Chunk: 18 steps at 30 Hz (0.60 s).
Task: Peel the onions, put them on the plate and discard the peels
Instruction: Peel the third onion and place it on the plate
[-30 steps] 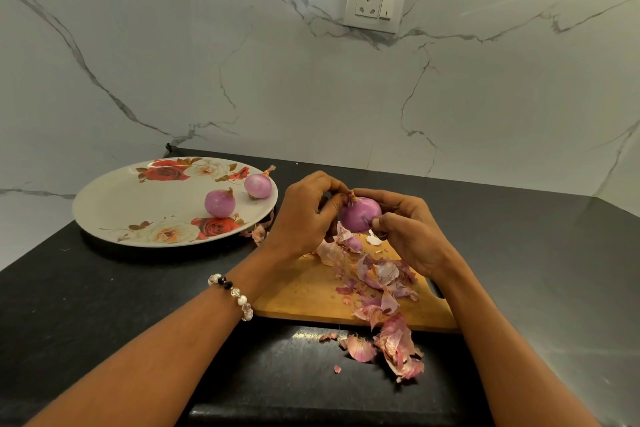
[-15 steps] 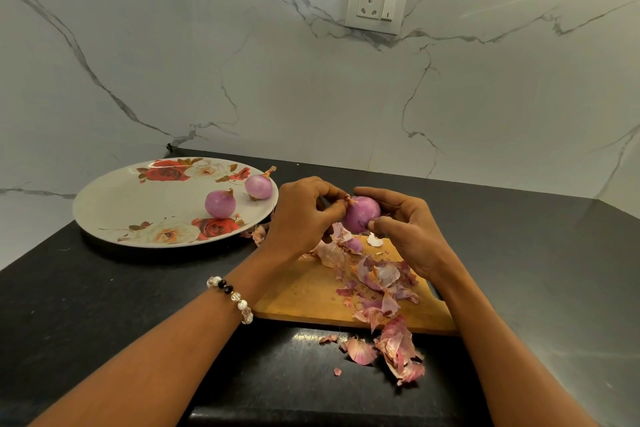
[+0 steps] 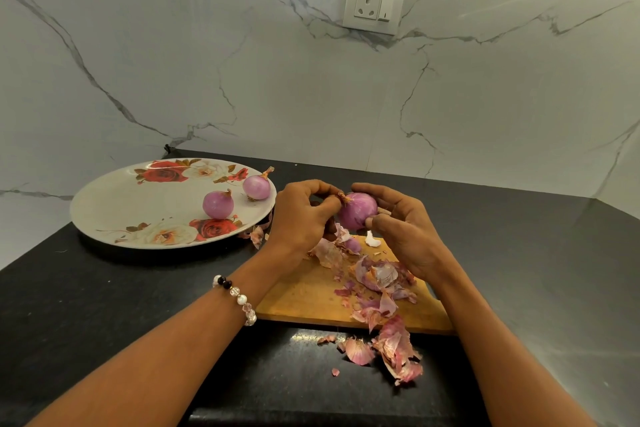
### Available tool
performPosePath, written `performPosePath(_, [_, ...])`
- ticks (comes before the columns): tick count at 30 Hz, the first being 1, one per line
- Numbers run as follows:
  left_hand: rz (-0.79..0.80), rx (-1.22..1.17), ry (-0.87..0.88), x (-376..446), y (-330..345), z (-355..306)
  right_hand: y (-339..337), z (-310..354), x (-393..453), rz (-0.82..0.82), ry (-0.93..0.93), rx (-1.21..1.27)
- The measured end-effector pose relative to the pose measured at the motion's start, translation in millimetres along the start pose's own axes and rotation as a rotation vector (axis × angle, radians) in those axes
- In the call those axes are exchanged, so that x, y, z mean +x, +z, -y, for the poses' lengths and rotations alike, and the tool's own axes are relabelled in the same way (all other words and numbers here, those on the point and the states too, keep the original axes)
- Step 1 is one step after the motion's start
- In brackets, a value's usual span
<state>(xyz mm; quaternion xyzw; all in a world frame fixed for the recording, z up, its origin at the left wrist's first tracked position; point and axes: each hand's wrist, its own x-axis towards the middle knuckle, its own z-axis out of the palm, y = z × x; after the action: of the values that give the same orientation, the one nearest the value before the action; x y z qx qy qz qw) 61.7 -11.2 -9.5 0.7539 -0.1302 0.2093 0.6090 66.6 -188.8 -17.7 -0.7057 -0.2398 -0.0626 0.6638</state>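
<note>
Onion (image 3: pixel 358 211), small, firm and smooth-skinned, likely slippery once bare: we cradle it above the cutting board (image 3: pixel 304 295) in our right hand (image 3: pixel 403 229), fingers curled round it, while our left hand (image 3: pixel 304 215) pinches its dry, brittle stem tip.

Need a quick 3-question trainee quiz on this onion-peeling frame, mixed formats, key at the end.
1. True or false: the plate holds three peeled onions.
2. Which hand pinches the dry stem tip of the held onion? A) left hand B) right hand
3. Fill in: most loose peels lie on the wooden ____, and some have spilled onto the black counter.

Key: 1 false, two onions, one nearer the middle, one by the rim. 2 A; the right hand cradles the bulb. 3 cutting board.
</note>
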Motion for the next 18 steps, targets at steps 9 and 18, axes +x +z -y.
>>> performPosePath(9, [0.213,-0.017,0.023,4.6,-6.9,-0.3,0.1,9.6,-0.9,0.021,0.153,0.246])
performPosePath(18, [0.298,0.012,0.053,2.9,-5.4,0.6,-1.9,11.7,-2.7,-0.014,0.354,0.351])
